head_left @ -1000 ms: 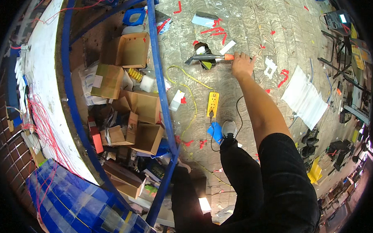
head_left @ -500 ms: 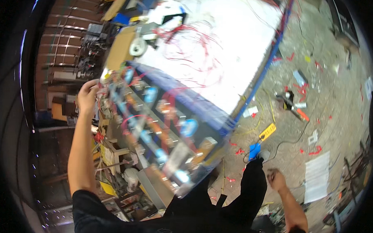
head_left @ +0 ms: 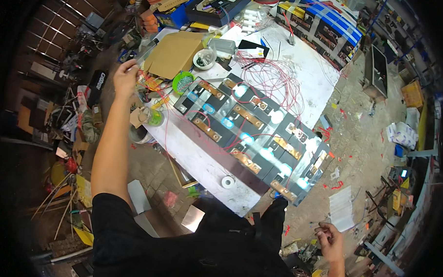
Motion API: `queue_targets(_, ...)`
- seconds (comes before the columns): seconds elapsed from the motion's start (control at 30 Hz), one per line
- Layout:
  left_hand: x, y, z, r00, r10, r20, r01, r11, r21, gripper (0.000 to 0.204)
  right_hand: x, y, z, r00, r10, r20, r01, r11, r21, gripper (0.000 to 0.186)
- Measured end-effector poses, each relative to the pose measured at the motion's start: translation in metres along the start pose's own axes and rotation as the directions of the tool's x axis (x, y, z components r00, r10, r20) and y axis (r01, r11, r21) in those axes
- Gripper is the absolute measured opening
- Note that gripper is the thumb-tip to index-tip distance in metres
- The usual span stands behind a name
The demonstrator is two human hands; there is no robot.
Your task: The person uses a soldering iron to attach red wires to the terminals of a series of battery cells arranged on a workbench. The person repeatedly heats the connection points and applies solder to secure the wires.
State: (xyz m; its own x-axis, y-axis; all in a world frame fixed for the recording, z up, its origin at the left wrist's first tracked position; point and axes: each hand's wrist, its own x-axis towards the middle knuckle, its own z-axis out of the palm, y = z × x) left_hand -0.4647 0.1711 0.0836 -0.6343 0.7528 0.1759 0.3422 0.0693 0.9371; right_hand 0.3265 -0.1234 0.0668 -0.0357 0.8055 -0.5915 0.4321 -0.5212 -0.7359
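A battery pack [head_left: 260,140] of dark blocks with copper bars and bright bluish round spots lies at a slant on the white-topped table. Thin red wires run across it. To its left, my left hand [head_left: 125,80] is raised with its fingers pinched together. Whatever it may hold is too small to make out. Beside that hand hangs a bundle of red and yellow wire ends [head_left: 154,82]. At the lower right, away from the pack, my right hand [head_left: 330,242] hovers over the floor with fingers curled; I cannot make out anything in them.
Behind the pack lies a tangle of red wires [head_left: 277,79]. A green bowl of small parts [head_left: 183,82], a white bowl [head_left: 204,59] and a cardboard sheet [head_left: 173,55] stand near my left hand. A white roll [head_left: 228,181] sits at the table's near edge. Another taped pack [head_left: 323,29] is at the far right.
My view has swung, and the pack now shows farther right and sharper. My left hand appears higher and more to the right in view; the right hand appears lower, still curled.
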Motion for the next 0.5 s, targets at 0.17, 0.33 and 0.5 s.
queue_targets(0.17, -0.003, 0.026, -0.087, 0.992, 0.018, -0.124, -0.055, 0.952, -0.301, 0.03, -0.063, -0.032, 0.077, 0.997, 0.039, 0.062, -0.041, 0.999, 0.027, 0.03)
queue_targets(0.33, -0.096, 0.116, -0.125, 0.967, 0.156, -0.201, -0.186, 0.973, -0.137, 0.028, -0.086, -0.065, 0.109, 0.999, 0.025, 0.034, -0.025, 1.0, -0.008, 0.03)
queue_targets(0.5, -0.204, 0.173, -0.146, 0.971, 0.219, -0.098, -0.234, 0.953, -0.192, 0.017, -0.087, -0.075, 0.109, 0.997, -0.079, -0.014, 0.079, 0.996, 0.038, 0.031)
